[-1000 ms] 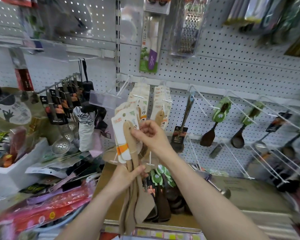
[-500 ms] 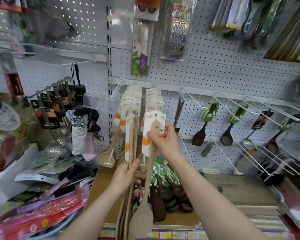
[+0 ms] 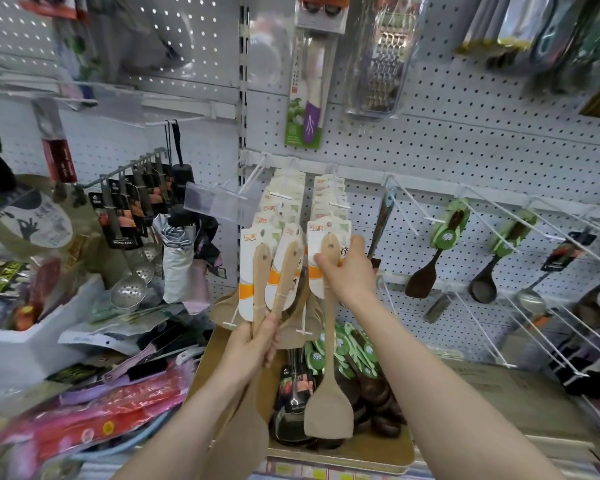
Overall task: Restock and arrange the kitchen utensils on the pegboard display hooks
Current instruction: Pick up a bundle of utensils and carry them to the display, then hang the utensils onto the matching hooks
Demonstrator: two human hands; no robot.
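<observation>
Since half a second ago, the right hand [image 3: 347, 271] has raised its wooden spatula [image 3: 329, 403] to just below the loaded hook [image 3: 340, 205] at centre frame, fingers pinching its card. The left hand [image 3: 253, 348] grips the spare spatulas [image 3: 258, 271] beside it. The likely risk is that the card's hole misses the hook tip, or that a nudge pushes hung cards off.

One view: wide-angle cam on the person's head, facing forward and tilted down at the pegboard [image 3: 465, 143], close up. Board fills the far top and right; its lines bow toward the frame edges. Both forearms enter from the near bottom edge. Left hand [image 3: 253, 346] gripping the spatula bunch [image 3: 284, 271] and right hand [image 3: 349, 275] pinching the single spatula [image 3: 329, 407] sit mid-frame. Cardboard box [image 3: 361, 455] near, bottom centre; shelf clutter [image 3: 84, 420] left.
</observation>
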